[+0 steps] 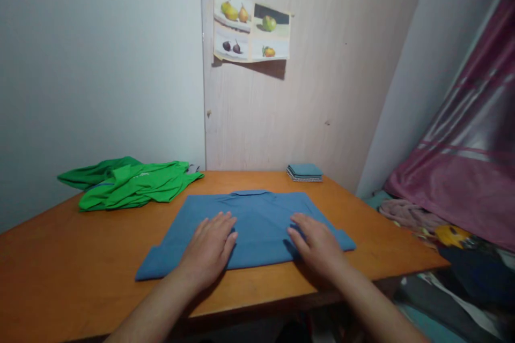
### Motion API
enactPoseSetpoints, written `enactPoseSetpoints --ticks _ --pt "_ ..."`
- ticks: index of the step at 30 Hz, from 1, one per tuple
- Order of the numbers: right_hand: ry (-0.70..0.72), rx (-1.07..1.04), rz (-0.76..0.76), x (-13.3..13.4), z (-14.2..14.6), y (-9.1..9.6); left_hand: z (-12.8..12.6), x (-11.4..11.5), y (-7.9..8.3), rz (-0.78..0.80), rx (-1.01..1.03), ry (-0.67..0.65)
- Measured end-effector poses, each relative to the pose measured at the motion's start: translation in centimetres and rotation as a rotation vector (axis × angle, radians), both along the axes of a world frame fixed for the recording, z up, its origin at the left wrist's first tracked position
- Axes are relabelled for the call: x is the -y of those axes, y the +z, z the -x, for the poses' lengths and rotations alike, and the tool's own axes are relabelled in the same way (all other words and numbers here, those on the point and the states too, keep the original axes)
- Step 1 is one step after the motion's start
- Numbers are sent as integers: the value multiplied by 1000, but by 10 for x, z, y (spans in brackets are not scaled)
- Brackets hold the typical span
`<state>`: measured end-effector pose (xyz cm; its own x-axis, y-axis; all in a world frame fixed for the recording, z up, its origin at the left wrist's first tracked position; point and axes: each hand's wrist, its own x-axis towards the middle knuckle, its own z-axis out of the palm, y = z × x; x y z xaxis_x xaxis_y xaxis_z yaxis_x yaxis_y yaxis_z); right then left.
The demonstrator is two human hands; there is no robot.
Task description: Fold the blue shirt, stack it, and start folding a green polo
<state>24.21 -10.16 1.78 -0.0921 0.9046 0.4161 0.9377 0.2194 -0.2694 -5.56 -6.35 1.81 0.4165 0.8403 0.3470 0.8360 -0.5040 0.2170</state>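
Note:
A blue collared shirt (pixel 257 230) lies spread on the wooden table, its body folded so that the near edge runs almost straight across. The collar is at the far side, and parts of the shirt stick out at both near corners. My left hand (pixel 211 244) rests flat on the left half of the cloth, fingers stretched forward. Over the right half is my right hand (pixel 316 241), palm down with its fingers extended; a shadow beneath it leaves unclear how firmly it touches. Neither hand grips anything.
Crumpled green clothes (pixel 137 185) lie at the table's back left. A small folded stack of cloth (pixel 304 172) sits at the back right. The orange-brown table (pixel 80 262) ends close to me. Piled clothes (pixel 462 257) and a pink curtain (pixel 454 171) are to the right.

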Motion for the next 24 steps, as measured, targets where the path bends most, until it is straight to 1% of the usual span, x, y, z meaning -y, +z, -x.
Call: enactPoseSetpoints --ticks 2,3,5,7,11,13,20,24 --pt "122 39 132 2 29 -5 -22 -1 -7 98 -61 -36" --pt "165 51 201 3 38 -8 -29 -1 -11 142 -94 -40" --pt "198 58 299 5 46 -13 -35 -3 -19 208 -154 -29" --pt "193 58 346 6 42 -17 -33 -4 -24 236 -192 -11" --pt "156 61 378 6 14 -17 -25 -3 -25 243 -212 11" --pt "114 65 386 4 -2 -18 -24 -3 -24 249 -216 21" --pt "-94 120 363 1 -62 -34 -26 1 -21 267 -225 22" --pt "-233 95 394 -5 -96 -43 -25 1 -22 263 -207 20"
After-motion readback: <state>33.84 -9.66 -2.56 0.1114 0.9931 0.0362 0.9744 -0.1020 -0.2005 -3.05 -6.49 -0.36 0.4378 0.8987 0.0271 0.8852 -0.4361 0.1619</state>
